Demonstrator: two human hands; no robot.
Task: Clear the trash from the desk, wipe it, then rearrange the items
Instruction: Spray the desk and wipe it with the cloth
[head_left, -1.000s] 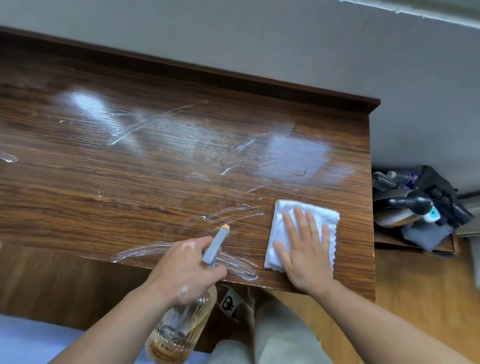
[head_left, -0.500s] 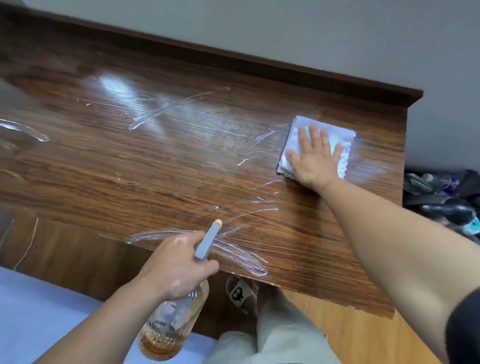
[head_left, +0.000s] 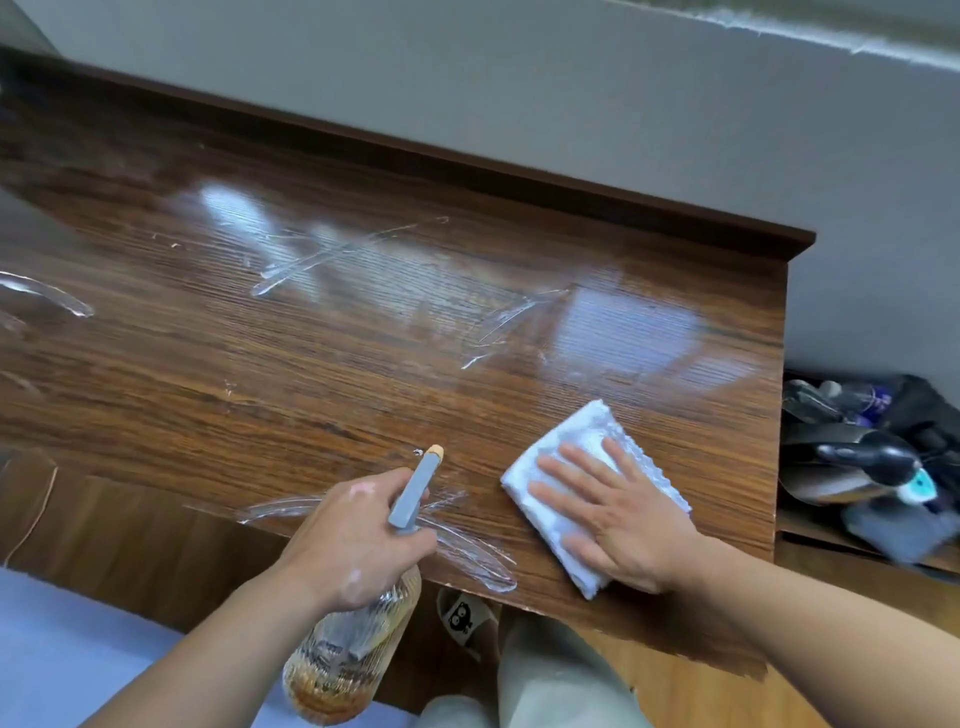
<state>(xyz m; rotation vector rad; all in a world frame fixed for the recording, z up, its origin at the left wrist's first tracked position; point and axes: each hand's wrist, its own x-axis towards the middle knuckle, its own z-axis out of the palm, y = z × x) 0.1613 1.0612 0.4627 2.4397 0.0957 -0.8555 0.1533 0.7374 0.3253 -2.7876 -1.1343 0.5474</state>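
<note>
Wiping: right hand (head_left: 618, 525), fingers flat, presses the folded white cloth (head_left: 587, 431) on the glossy brown wooden desk (head_left: 311, 364), front right corner.
Left hand (head_left: 353, 540): grips the clear amber-tinted spray bottle (head_left: 343, 660).
Advice: even pressure, overlapping passes over the wet streaks (head_left: 322, 260).

Grey wall (head_left: 519, 78); wooden floor (head_left: 691, 696); low shelf (head_left: 810, 535) right, blurred clutter (head_left: 883, 457), maybe bottles.

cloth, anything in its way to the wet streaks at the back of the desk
Nothing visible: only desk surface lies between the cloth under the right hand and those streaks. The spray bottle in the left hand is aside, at the front edge.
</note>
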